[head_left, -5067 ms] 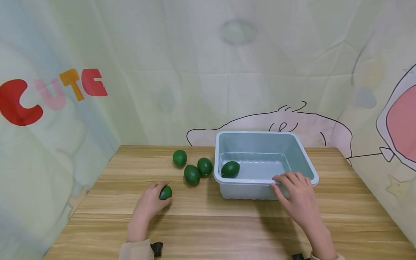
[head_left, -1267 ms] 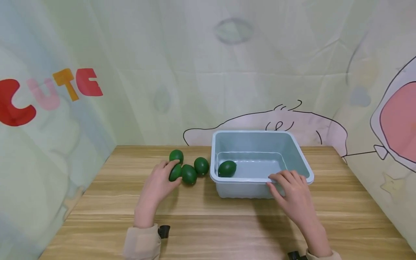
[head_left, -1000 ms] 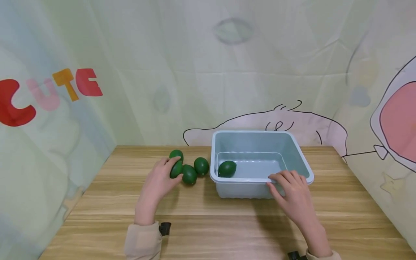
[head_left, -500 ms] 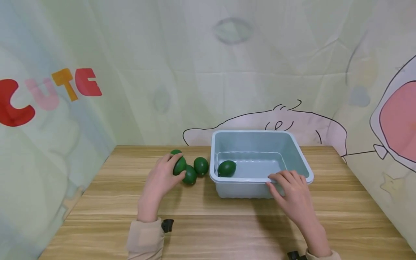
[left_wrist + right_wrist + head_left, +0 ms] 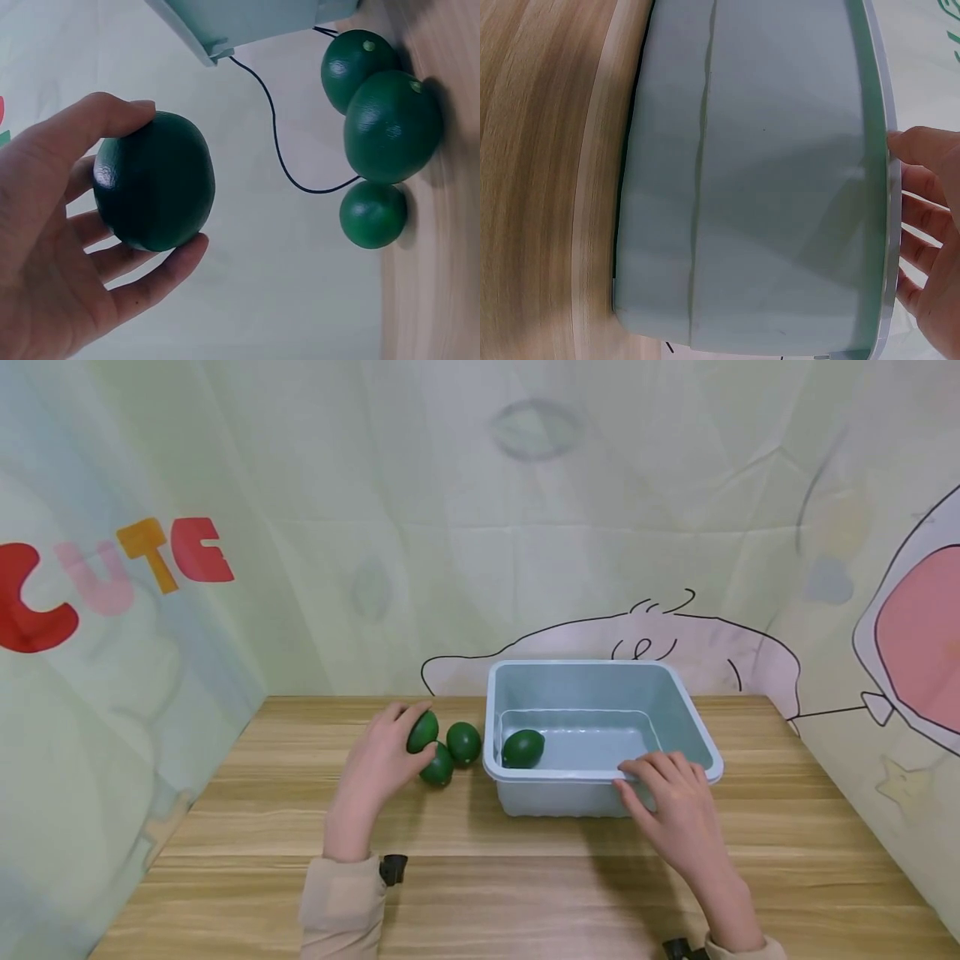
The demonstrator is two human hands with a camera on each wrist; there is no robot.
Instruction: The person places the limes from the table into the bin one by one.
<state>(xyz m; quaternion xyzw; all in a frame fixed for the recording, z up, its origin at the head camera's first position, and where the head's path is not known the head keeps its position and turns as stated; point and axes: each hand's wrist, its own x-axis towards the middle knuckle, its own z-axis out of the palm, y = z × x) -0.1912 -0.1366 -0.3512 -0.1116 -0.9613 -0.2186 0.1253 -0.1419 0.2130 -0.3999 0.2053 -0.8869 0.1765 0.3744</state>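
Observation:
My left hand (image 5: 381,756) grips a dark green lime (image 5: 155,182) between thumb and fingers, raised above the other limes. In the head view this held lime overlaps a near lime (image 5: 437,766); another lime (image 5: 463,742) sits beside the tub. A third loose lime (image 5: 373,215) shows in the left wrist view but is hidden behind my left hand in the head view. My right hand (image 5: 678,810) holds the near rim of a pale blue plastic tub (image 5: 562,797), thumb outside and fingers over the edge. One lime (image 5: 523,748) lies inside the tub at its left.
The wooden table (image 5: 480,893) ends at a printed cloth backdrop (image 5: 360,568) behind and on both sides. The tub stands close to that back edge, right of the loose limes.
My left hand has carried its lime up, forward and to the right, from the near left of the table to over the other limes. My right hand stays on the tub's rim.

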